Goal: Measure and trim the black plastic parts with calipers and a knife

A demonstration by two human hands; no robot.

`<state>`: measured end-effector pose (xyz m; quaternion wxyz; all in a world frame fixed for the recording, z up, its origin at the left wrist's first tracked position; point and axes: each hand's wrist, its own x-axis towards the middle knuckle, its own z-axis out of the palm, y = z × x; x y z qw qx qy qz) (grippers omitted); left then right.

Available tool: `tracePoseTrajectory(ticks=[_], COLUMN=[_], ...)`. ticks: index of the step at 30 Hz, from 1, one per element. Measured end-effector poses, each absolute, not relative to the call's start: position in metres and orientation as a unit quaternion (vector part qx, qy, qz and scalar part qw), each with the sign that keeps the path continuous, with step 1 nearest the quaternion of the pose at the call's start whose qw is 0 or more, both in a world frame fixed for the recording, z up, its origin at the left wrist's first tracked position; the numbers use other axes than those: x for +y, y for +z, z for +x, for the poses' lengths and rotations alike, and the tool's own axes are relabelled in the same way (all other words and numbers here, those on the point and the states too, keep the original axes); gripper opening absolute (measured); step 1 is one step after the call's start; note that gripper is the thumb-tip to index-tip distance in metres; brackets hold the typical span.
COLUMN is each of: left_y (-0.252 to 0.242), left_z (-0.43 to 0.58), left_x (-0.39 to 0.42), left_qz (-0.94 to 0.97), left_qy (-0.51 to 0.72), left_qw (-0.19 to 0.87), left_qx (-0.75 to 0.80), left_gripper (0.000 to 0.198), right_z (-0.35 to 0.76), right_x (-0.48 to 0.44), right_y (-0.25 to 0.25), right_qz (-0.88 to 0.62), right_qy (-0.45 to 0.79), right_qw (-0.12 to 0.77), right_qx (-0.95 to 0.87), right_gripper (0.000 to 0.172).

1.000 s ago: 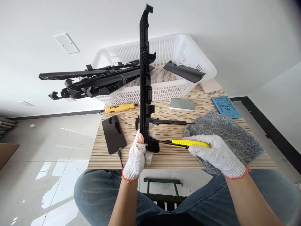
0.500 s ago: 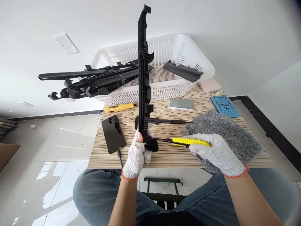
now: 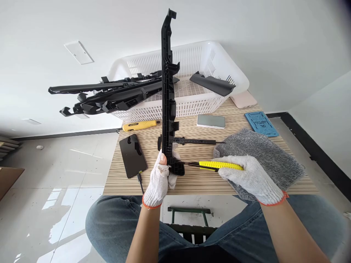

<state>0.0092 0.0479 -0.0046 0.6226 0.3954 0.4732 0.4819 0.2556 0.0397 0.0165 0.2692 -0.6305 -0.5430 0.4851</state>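
My left hand (image 3: pixel 157 184), in a white knit glove with the thumb tip bare, is closed around the lower end of a long black plastic trim piece (image 3: pixel 165 95). The piece stands nearly upright, its ribbed, clipped side facing me. In my gloved right hand (image 3: pixel 252 179) is a yellow-and-black utility knife (image 3: pixel 221 165), pointing left. Its blade tip meets or comes very close to the right edge of the trim's lower end; contact is hard to tell. Behind the trim lies a black caliper (image 3: pixel 196 141) on the table. A grey cloth (image 3: pixel 265 153) lies under and beyond my right hand.
A white plastic basket (image 3: pixel 241 80) holds several black trim pieces (image 3: pixel 117 95), which overhang its left side, and another dark piece (image 3: pixel 212 84). On the striped table (image 3: pixel 123 186) lie a phone (image 3: pixel 133 157) with a cable, a yellow tool (image 3: pixel 139 125), a grey-white block (image 3: pixel 211 121) and a blue packet (image 3: pixel 261 123).
My right hand and the knife have shifted slightly left, toward the trim's lower end. The trim's top sits a little lower in view; both grips are unchanged.
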Motion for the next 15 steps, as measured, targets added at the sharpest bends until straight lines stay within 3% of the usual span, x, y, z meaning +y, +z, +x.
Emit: tracePoseTrajectory(ticks=[6,15], left_y=[-0.0005,-0.0032], left_z=[0.0100,0.0099], left_x=[0.0475,0.0479], left_qz=[0.387,0.389], left_qy=[0.482,0.484], left_qw=[0.630,0.629], left_qx=[0.470,0.467], left_gripper=[0.067,0.065], right_z=[0.2548,0.2576], right_x=[0.0396,0.0381], right_y=[0.0177,0.0121], right_qz=[-0.635,-0.633], right_qy=[0.482,0.479], right_qw=[0.265,0.282], right_qx=[-0.542,-0.539], right_gripper=[0.054,0.047])
